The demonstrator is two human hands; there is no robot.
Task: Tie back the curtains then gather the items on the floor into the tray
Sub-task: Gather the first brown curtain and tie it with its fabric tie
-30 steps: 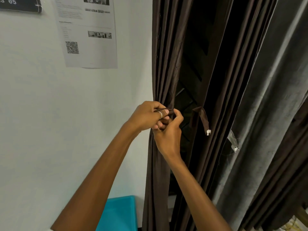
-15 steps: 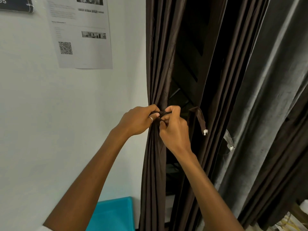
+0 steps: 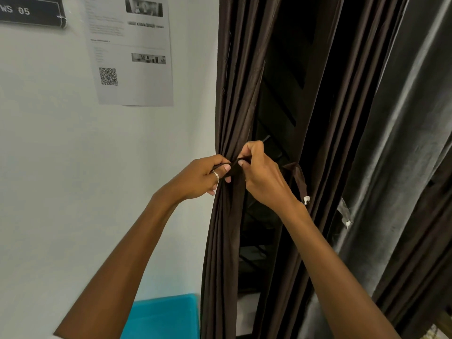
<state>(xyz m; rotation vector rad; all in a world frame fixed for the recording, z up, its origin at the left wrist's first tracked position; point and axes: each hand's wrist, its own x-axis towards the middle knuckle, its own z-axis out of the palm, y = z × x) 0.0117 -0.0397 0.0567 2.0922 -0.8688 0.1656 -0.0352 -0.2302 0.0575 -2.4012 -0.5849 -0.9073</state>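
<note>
A dark brown curtain [image 3: 234, 99] hangs bunched in narrow folds beside the white wall. A thin brown tie strap [image 3: 234, 165] crosses the bunch at waist height. My left hand [image 3: 203, 177], a ring on one finger, pinches the strap's left end. My right hand [image 3: 263, 174] pinches the strap just to the right, thumb and fingers curled on it. A second brown curtain [image 3: 325, 143] to the right carries a knotted tie [image 3: 298, 177] with a white tip. A grey curtain [image 3: 403, 143] hangs at the far right. The tray and floor items are out of view.
A printed sheet with a QR code [image 3: 133, 55] and a dark sign [image 3: 31, 12] hang on the wall. A turquoise box [image 3: 166, 316] stands low by the curtain's foot. Dark window louvres [image 3: 276, 118] show between the two brown curtains.
Both hands have risen slightly on the curtain bunch. The right hand moved from under the left hand to its right, and the strap now stretches between the two.
</note>
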